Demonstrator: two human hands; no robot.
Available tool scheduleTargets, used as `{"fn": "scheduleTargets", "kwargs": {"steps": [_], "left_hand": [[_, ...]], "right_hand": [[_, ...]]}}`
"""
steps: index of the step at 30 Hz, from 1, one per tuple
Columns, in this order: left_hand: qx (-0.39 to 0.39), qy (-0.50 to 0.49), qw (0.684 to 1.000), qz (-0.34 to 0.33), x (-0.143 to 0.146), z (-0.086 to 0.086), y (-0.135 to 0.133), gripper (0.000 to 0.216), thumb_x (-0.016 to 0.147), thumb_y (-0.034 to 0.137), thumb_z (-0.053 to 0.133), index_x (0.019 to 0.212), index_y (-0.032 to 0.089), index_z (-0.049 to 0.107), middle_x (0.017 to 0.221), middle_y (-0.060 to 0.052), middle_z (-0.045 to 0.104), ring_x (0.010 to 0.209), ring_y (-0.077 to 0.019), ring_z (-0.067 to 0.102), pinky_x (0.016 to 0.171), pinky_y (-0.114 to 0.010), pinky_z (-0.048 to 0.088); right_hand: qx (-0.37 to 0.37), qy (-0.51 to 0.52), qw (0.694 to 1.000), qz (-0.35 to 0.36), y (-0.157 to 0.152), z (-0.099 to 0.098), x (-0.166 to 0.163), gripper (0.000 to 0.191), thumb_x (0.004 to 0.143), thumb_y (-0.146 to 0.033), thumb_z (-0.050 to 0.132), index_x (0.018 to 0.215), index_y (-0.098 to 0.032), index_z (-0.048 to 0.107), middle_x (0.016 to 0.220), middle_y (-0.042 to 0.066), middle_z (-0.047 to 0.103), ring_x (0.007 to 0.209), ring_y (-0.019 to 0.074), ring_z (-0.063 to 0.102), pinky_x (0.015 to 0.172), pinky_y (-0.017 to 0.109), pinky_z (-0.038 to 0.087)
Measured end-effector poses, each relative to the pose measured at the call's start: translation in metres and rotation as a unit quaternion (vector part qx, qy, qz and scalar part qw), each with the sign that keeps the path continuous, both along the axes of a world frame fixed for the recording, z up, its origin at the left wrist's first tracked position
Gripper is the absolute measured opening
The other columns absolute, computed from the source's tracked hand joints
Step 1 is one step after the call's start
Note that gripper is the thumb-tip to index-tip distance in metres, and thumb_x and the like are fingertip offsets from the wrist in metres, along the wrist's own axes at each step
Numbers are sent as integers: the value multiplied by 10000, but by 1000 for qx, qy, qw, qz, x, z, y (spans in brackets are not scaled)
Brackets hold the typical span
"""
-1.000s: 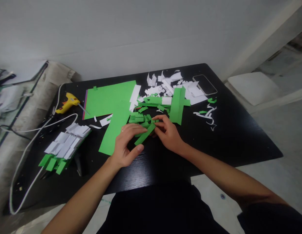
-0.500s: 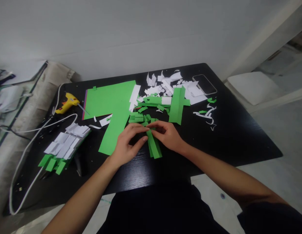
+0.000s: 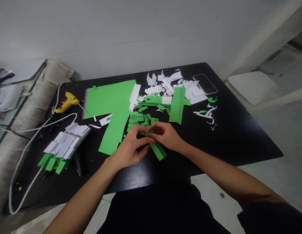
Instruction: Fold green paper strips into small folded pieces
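Both my hands meet over the front middle of the black table [image 3: 234, 136]. My left hand [image 3: 131, 146] and my right hand [image 3: 167, 136] pinch the upper end of a folded green paper strip [image 3: 158, 151], whose free end points toward me and to the right. Just behind the fingers lies a heap of short green paper pieces [image 3: 140, 118]. A large green sheet [image 3: 109, 100] lies to the left of the hands.
White paper scraps [image 3: 165, 84] and a folded green piece [image 3: 177, 104] lie at the back. A phone [image 3: 204, 84] lies at the back right. A yellow glue gun [image 3: 66, 102] with a white cord [image 3: 24, 156] is at the left, beside a stack of white and green strips [image 3: 63, 146].
The green strip turned from lying slantwise toward the left to pointing toward me and to the right. Both hands drew closer together around its upper end.
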State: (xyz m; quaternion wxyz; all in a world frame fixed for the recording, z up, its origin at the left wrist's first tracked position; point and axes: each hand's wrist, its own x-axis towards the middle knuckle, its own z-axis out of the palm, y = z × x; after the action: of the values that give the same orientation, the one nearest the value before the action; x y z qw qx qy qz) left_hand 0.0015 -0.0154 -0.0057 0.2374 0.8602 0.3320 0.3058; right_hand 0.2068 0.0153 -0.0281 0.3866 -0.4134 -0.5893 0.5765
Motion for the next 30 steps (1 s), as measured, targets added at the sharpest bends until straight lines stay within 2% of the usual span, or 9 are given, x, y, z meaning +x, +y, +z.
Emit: {"fn": "scheduleTargets", "kwargs": {"steps": [5, 9, 16, 20, 25, 30], "left_hand": [[9, -10, 1000, 16, 0, -3, 2, 292, 869, 11, 612, 1058, 228, 666, 1184, -97, 531, 1137, -250, 583, 958, -442, 564], [11, -30, 999, 33, 0, -3, 4, 302, 904, -2, 567, 1076, 232, 652, 1153, -90, 547, 1123, -232, 594, 942, -410, 560], [5, -54, 997, 56, 0, -4, 5, 274, 968, 15, 491, 1060, 222, 646, 1090, -83, 590, 1053, -207, 617, 895, -370, 557], [-9, -58, 996, 62, 0, -2, 4, 212, 988, 69, 501, 1048, 215, 642, 1063, -88, 619, 1033, -218, 623, 886, -390, 557], [-22, -60, 995, 76, 1, 0, 5, 104, 926, 149, 652, 1010, 206, 633, 1062, -81, 644, 1025, -226, 634, 868, -387, 556], [-35, -73, 988, 129, 2, -8, 8, 153, 915, 129, 639, 1045, 207, 615, 1029, -53, 669, 840, -160, 652, 757, -311, 567]], "right_hand": [[-13, 12, 1000, -13, 1, 3, 1, 140, 773, -228, 768, 870, -184, 678, 854, 24, 737, 792, 168, 705, 775, 317, 582], [-25, 12, 1000, -9, 2, 7, 3, 187, 799, -209, 744, 985, -195, 728, 839, 18, 751, 773, 173, 710, 754, 326, 583], [-24, 37, 999, -8, 1, 5, 1, 208, 793, -217, 759, 999, -225, 787, 999, 35, 798, 913, 198, 748, 870, 380, 608], [-24, 36, 999, -16, 0, 4, 0, 214, 792, -249, 788, 1005, -227, 781, 999, 41, 793, 898, 201, 746, 851, 386, 625], [-70, 76, 995, -14, -2, 9, 0, 229, 799, -266, 795, 1019, -218, 750, 972, 42, 759, 885, 198, 738, 730, 326, 647], [-110, 115, 987, -9, -2, 12, 1, 388, 740, -181, 815, 1114, -238, 727, 975, 16, 711, 879, 177, 720, 737, 310, 673]]}}
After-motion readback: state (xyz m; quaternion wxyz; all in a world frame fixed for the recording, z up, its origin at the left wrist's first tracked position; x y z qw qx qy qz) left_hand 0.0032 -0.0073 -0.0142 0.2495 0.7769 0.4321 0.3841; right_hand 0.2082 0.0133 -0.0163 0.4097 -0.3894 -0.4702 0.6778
